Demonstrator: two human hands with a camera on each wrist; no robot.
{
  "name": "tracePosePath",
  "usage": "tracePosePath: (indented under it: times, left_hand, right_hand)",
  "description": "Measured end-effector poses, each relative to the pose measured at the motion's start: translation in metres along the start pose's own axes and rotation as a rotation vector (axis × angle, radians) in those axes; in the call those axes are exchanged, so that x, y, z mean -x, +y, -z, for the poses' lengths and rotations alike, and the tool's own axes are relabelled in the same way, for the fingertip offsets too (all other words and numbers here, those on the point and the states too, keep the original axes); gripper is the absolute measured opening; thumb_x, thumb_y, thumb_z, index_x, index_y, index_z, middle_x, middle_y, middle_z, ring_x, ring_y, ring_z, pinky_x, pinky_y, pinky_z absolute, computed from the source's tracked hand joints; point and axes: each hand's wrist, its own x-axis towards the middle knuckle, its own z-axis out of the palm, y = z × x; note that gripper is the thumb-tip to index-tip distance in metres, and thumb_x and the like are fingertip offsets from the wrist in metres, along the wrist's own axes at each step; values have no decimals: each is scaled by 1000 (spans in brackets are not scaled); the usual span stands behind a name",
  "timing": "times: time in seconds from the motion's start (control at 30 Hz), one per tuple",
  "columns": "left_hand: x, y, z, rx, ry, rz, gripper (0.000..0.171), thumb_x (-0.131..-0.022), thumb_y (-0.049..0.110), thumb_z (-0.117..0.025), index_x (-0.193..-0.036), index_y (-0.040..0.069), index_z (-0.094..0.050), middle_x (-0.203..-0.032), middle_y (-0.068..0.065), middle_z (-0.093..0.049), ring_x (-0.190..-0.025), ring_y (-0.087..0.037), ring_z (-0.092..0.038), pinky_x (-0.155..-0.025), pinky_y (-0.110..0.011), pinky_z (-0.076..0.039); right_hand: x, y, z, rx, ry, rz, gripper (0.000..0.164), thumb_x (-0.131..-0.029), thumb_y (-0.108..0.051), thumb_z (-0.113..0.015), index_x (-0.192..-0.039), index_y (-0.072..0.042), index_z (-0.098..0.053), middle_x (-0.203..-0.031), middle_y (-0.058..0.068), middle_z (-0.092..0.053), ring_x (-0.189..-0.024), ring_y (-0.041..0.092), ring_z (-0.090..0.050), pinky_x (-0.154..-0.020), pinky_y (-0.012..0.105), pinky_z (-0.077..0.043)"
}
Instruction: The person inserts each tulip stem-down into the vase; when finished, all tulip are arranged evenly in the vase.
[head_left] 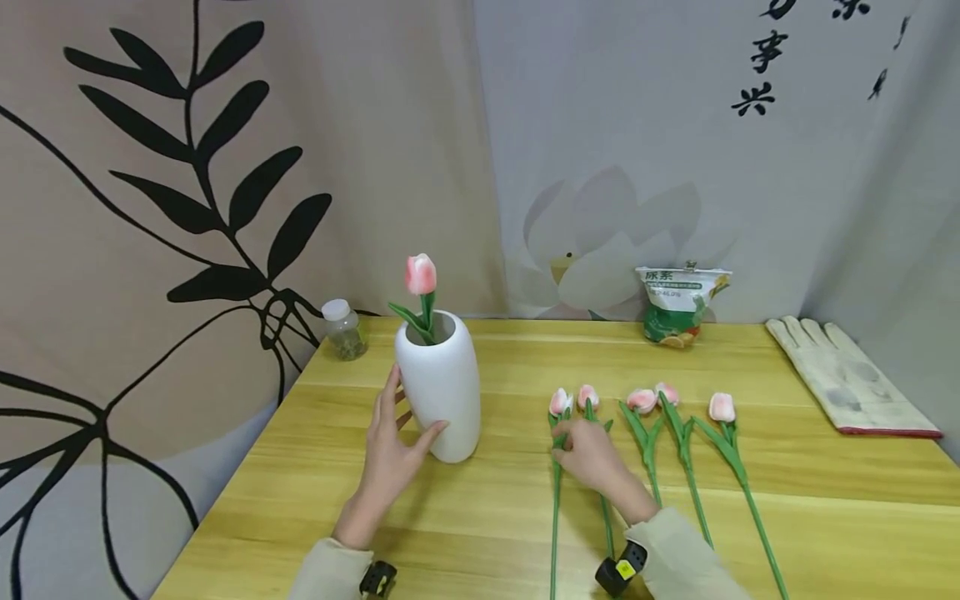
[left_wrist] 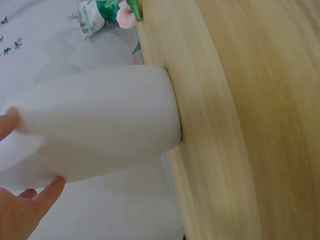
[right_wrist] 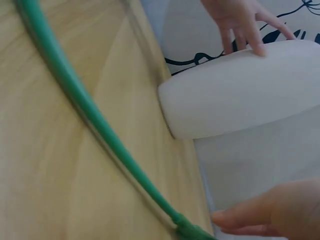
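Observation:
A white vase (head_left: pixel 442 392) stands upright on the table, with one pink-and-white tulip (head_left: pixel 422 275) in its mouth. My left hand (head_left: pixel 397 446) holds the vase from the left, thumb across the front and fingers along the side; the left wrist view shows fingertips on the vase wall (left_wrist: pixel 110 120). Over the leaves of the leftmost loose tulip (head_left: pixel 560 403) is my right hand (head_left: pixel 592 454), fingers bent. Close to those fingertips in the right wrist view runs a green stem (right_wrist: pixel 95 117); whether they pinch it is unclear.
Several more tulips, such as the rightmost one (head_left: pixel 722 408), lie to the right on the wooden table (head_left: pixel 480 533). Farther back are a small capped jar (head_left: pixel 346 332), a green-and-white bag (head_left: pixel 681 307) and pale gloves (head_left: pixel 847 375). A printed curtain (head_left: pixel 390 150) hangs behind.

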Motion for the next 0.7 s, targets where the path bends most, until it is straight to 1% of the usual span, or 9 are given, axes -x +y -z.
tracePosePath:
  times: [0.17, 0.27, 0.33, 0.4, 0.47, 0.5, 0.53, 0.57, 0.7]
  left_hand:
    - [0, -1, 0, 5, -7, 9, 96, -71, 13, -73, -143, 23, -12, -137, -15, -31, -114, -36, -45, -83, -47, -52]
    - [0, 0, 0, 0, -10, 16, 96, -71, 13, -73, -143, 23, -11, -137, -15, -31, -115, -36, -45, -84, -46, -52]
    - [1, 1, 1, -2, -10, 22, 96, -71, 12, -73, -143, 23, -11, -137, -15, -31, -115, -36, -45, -84, -46, -51]
    - [1, 2, 1, -8, -9, 23, 96, -71, 11, -73, -144, 23, -11, -137, -16, -31, -115, -36, -45, -84, -46, -52]
    - [2, 2, 1, -9, -9, 22, 96, -71, 11, -73, -144, 22, -11, -137, -16, -31, -115, -36, -45, -84, -46, -52]
    - [2, 2, 1, -11, -9, 20, 96, -71, 11, -73, -144, 22, -11, -137, -16, -31, -115, -36, -45, -84, -46, -52]
    - [2, 2, 1, -11, -9, 19, 96, -71, 11, -73, -144, 21, -11, -137, -16, -31, -115, -37, -45, -84, -46, -52]
    - [2, 2, 1, -12, -9, 16, 96, -71, 11, -73, -144, 21, -11, -136, -17, -31, -115, -37, -45, -84, -46, -52]
    - [0, 2, 0, -17, -12, 12, 96, -71, 11, -73, -144, 21, -10, -136, -17, -31, -115, -37, -45, -84, -45, -52]
  right_hand:
    - [0, 2, -9, 6, -10, -26, 30, -71, -1, -65, -101, 4, -63, -55, 0, -50, -42, 7, -33, -36, 15, -25]
    - [1, 3, -14, 4, -30, -46, 32, -71, 2, -61, -102, 7, -61, -49, -3, -41, -38, 5, -25, -34, 13, -20]
    - [1, 3, -16, 13, -35, -57, 33, -70, 3, -60, -102, 7, -61, -47, -3, -39, -37, 5, -23, -34, 13, -18]
    - [1, 2, -17, 19, -29, -65, 33, -70, 2, -61, -102, 7, -61, -50, -1, -46, -37, 4, -22, -33, 13, -18]
    - [0, 2, -19, 28, -26, -74, 33, -69, 0, -63, -101, 7, -62, -62, 6, -58, -37, 5, -25, -33, 13, -21]
    - [0, 1, -19, 27, -24, -80, 33, -69, -1, -64, -101, 6, -62, -69, 9, -62, -38, 5, -26, -34, 14, -22]
    - [0, 1, -19, 23, -20, -84, 33, -68, -1, -65, -100, 7, -62, -75, 12, -64, -38, 5, -27, -34, 14, -23]
    - [0, 1, -19, 17, -19, -90, 33, -68, -1, -65, -100, 7, -62, -78, 13, -64, -38, 5, -27, -34, 14, -23]
    - [-2, 2, -18, -23, -22, -122, 35, -67, 2, -63, -102, 9, -61, -63, 8, -59, -36, 4, -26, -33, 12, -22]
